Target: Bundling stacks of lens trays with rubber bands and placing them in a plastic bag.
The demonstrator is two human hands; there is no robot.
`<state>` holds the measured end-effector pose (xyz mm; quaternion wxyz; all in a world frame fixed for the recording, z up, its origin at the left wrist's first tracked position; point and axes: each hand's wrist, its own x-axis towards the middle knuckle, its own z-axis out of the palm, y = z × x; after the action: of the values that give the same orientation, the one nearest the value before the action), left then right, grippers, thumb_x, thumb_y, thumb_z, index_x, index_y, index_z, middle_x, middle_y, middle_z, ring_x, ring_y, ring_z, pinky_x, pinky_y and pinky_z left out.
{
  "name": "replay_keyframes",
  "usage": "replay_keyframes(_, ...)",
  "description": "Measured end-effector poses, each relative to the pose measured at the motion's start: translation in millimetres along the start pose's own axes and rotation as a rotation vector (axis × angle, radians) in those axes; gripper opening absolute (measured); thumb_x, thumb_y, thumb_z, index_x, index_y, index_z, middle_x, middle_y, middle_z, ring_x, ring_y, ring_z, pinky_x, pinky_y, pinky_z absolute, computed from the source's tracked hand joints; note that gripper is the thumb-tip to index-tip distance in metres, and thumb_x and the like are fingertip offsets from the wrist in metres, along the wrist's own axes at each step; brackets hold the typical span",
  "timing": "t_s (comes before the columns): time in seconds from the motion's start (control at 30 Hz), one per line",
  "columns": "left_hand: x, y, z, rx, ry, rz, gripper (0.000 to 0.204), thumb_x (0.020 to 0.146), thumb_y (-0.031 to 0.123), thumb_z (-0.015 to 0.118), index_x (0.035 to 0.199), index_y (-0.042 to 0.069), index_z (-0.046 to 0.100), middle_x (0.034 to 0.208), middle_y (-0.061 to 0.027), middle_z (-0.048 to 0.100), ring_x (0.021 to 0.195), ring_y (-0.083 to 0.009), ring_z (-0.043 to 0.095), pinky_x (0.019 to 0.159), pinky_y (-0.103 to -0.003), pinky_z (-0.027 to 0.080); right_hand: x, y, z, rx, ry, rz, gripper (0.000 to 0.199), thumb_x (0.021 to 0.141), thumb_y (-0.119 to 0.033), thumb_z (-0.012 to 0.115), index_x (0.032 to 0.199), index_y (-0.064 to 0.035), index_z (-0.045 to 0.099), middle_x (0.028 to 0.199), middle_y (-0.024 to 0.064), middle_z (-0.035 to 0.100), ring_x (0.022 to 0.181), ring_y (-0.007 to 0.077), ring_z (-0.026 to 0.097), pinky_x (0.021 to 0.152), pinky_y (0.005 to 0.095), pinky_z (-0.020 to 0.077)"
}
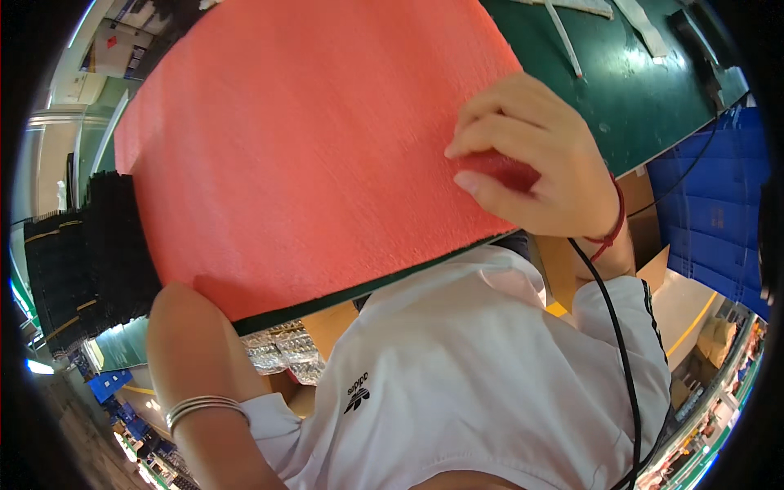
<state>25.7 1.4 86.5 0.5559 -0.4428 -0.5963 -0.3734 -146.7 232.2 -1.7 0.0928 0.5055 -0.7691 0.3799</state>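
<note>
A broad salmon-red sheet (318,155) with a fibrous-looking surface covers much of the dark green worktop (604,114) in front of me. Over its right part is my right hand (539,155), fingers curled and thumb set apart, with a gap between them and no object visible inside. Whether the fingertips touch the sheet, I cannot tell. At the sheet's lower left corner is my left hand (184,310), bent at the wrist; its fingers are hidden. Just beyond it stand stacked black pieces with frayed edges (98,261).
Pale narrow strips (641,24) lie at the worktop's far right. A black cable (616,343) runs past my right forearm. Blue panels (714,204) stand to the right. Below the near edge are a cardboard box (335,327) and clear, shiny packaging (286,351).
</note>
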Motion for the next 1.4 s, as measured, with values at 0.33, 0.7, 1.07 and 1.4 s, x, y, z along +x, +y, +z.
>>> replay_keyframes(0.33, -4, -9, 8, -0.06, 0.033, 0.083, 0.039, 0.091, 0.028, 0.052, 0.126, 0.014, 0.042, 0.124, -0.0029, 0.049, 0.111, -0.0177, 0.05, 0.095, -0.038, 0.041, 1, 2, 1, 0.036, 0.013, 0.008, 0.02, 0.064, -0.007, 0.072, 0.082, -0.0067, 0.063, 0.086, 0.0067, 0.059, 0.078, 0.0254, 0.056, 0.07, 0.0333, 0.0458)
replay_keyframes(0.7, -18, -4, 20, -0.086, 0.062, 0.191, 0.039, 0.091, 0.029, 0.051, 0.127, 0.016, 0.042, 0.125, -0.0017, 0.05, 0.111, -0.017, 0.051, 0.095, -0.038, 0.042, 5, -5, -3, 0.014, -0.003, 0.04, 0.02, 0.065, -0.009, 0.073, 0.083, -0.008, 0.064, 0.086, 0.0065, 0.06, 0.079, 0.0258, 0.057, 0.071, 0.0338, 0.0473)
replay_keyframes(1.07, -33, -2, 37, -0.054, 0.1, 0.279, 0.04, 0.092, 0.031, 0.05, 0.128, 0.018, 0.042, 0.126, -0.0005, 0.05, 0.11, -0.0164, 0.052, 0.094, -0.039, 0.042, 6, -8, -5, 0.019, 0.003, 0.059, 0.02, 0.067, -0.009, 0.074, 0.085, -0.0053, 0.065, 0.085, 0.007, 0.062, 0.08, 0.0249, 0.059, 0.072, 0.0335, 0.0465)
replay_keyframes(1.4, -33, 0, 41, -0.061, 0.087, 0.331, 0.04, 0.092, 0.033, 0.049, 0.129, 0.019, 0.041, 0.127, 0.0005, 0.05, 0.11, -0.0158, 0.053, 0.094, -0.039, 0.043, 6, -10, -5, 0.042, 0.005, 0.07, 0.018, 0.069, -0.009, 0.073, 0.085, -0.0049, 0.065, 0.086, 0.0081, 0.063, 0.081, 0.0266, 0.059, 0.073, 0.0345, 0.0469)
